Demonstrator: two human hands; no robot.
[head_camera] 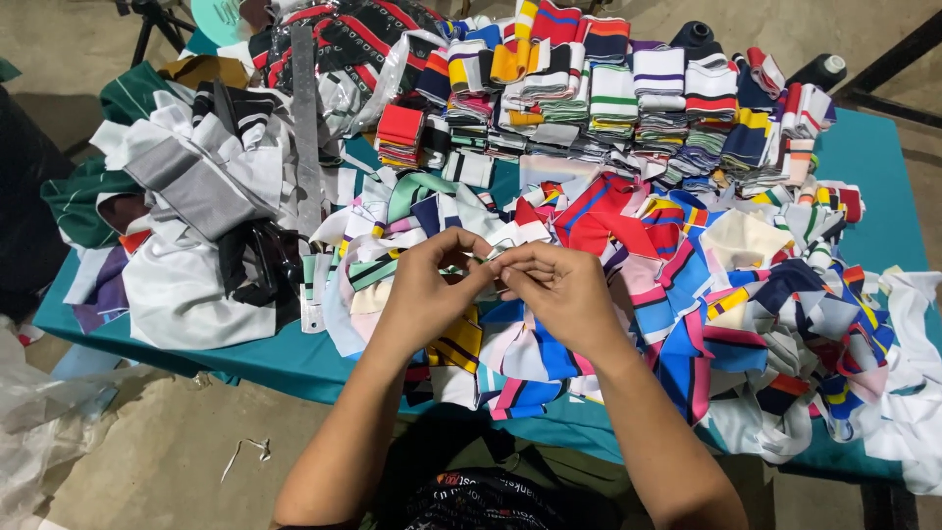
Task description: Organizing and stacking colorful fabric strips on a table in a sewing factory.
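Observation:
My left hand (pixel 430 285) and my right hand (pixel 559 287) meet fingertip to fingertip over the middle of a teal table (pixel 265 358). Between the fingers both hands pinch a small striped knit strip (pixel 494 261), green and white as far as I can tell. Under the hands lies a loose heap of striped collar pieces (pixel 687 285) in red, blue, white, pink and yellow. Most of the held strip is hidden by my fingers.
Neat stacks of folded striped pieces (pixel 628 93) fill the far side. White and grey fabric (pixel 191 226) is piled at the left, with a long metal ruler (pixel 306 128) beside it. Two dark thread cones (pixel 824 69) stand at the far right. Plastic sheeting (pixel 39 412) lies on the floor.

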